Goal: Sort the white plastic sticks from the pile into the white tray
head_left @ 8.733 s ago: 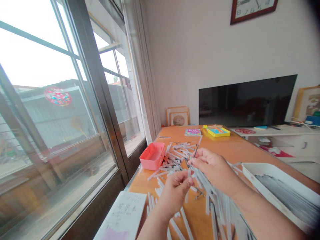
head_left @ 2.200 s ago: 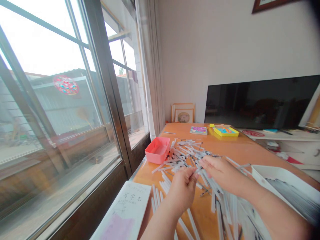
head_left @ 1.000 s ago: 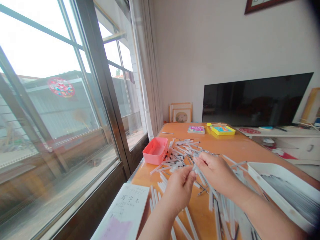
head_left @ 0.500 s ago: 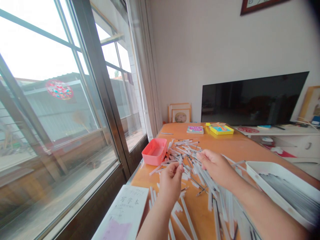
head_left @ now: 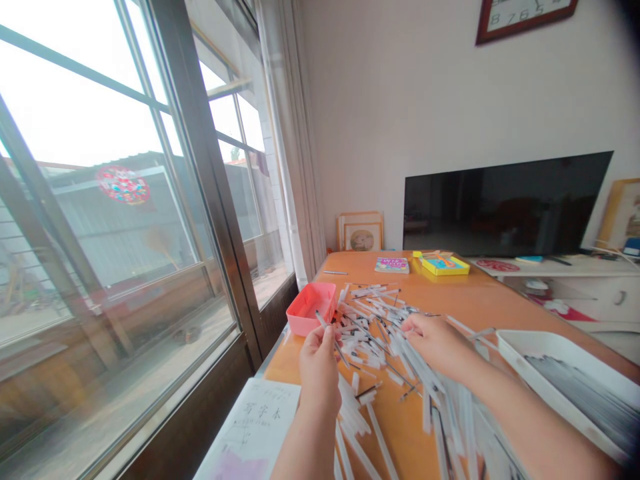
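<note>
My left hand (head_left: 320,357) is closed in a pinch on a slim pen (head_left: 321,320), its upper end pointing toward the pink plastic box (head_left: 303,325). The pen slants down to the right past my fingers. My right hand (head_left: 433,340) is at the right side of a loose heap of pen parts (head_left: 367,340), fingers closed; what they grip is hidden. A thin dark stick (head_left: 431,315) shows just beyond those fingers. The heap mixes clear white barrels, small caps and black-tipped pieces. Longer white tubes (head_left: 360,440) lie nearer to me.
At the right stands a white tray (head_left: 505,340) filled with thin grey sticks. A writing booklet (head_left: 260,420) lies at the left front. Farther back on the table (head_left: 345,261) are a pen (head_left: 335,273), a colourful booklet (head_left: 392,265) and a yellow box (head_left: 445,267).
My left hand has moved left toward the pink box, with the pen now tilted. My right hand stays over the heap's right side, slightly lower in view. The camera has tipped up a little.
</note>
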Available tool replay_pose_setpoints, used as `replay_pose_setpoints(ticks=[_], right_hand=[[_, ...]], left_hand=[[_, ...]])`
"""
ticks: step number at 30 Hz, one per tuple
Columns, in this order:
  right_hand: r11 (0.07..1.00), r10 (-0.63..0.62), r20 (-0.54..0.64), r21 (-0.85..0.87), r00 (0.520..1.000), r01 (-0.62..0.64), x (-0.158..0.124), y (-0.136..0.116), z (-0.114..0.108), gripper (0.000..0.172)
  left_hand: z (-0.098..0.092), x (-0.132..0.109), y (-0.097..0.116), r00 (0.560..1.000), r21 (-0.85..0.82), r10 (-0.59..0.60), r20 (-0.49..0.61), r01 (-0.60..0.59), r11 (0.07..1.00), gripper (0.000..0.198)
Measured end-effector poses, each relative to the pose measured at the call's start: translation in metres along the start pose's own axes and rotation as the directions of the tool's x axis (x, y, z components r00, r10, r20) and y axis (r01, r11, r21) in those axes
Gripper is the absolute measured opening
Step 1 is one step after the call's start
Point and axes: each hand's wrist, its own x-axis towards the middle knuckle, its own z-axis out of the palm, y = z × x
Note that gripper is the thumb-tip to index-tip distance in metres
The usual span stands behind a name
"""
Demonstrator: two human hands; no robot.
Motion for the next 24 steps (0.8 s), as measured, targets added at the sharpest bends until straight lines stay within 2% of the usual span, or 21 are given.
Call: replay_pose_setpoints(ticks=[5,9,17,24], right_hand=[[0.998,-0.044,0.095,-0.044,0.995,0.048,0.004,-0.015,0.0,0.016],[0.989,-0.048,0.168,-0.132,0.985,0.07,0.008,-0.017,0.005,0.016],[0.983,-0.04,0.239,-0.165,0.97,0.081,0.008,-0.011,0.022,0.017],[0.979,-0.069,0.278,-0.165,0.958,0.119,0.009,-0.023,0.036,0.02]], left_hand=[[-0.001,0.001,0.0,0.999,-0.06,-0.024,-0.033,0.022,0.998,0.054],[-0.002,0.004,-0.001,0.998,-0.109,-0.034,-0.054,0.028,0.994,0.051],[-0.003,0.003,0.002,0.997,-0.175,-0.041,-0.061,0.03,0.984,0.043],[-0.003,0.004,0.001,0.992,-0.193,-0.084,-0.092,0.065,0.979,0.04]])
